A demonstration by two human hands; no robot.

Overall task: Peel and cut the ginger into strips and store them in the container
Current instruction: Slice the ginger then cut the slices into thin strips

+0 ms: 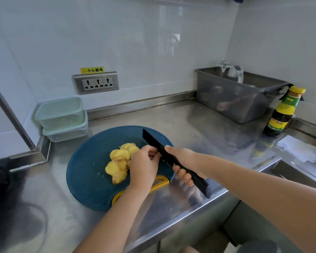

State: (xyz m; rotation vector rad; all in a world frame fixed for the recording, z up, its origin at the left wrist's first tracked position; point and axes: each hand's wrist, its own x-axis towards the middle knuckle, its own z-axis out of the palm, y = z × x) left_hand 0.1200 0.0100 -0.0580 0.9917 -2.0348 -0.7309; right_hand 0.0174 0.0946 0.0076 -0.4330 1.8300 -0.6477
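Left hand (144, 167) curled down; right hand (183, 162) gripping, thumb extended.

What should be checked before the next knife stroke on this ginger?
1. Firm grip, right hand on knife: ok.
2. Stable base, ginger slices on cutting board: ok.
3. Clearance of left hand fingers from the blade: cannot tell; they are curled right beside it.
4. Strips cut: not ok; round slices only.
5. Storage ready: not ok; containers stacked, lidded, off the board.

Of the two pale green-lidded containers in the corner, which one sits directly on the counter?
The lower container: it rests on the steel counter, while the upper container sits stacked on its lid.
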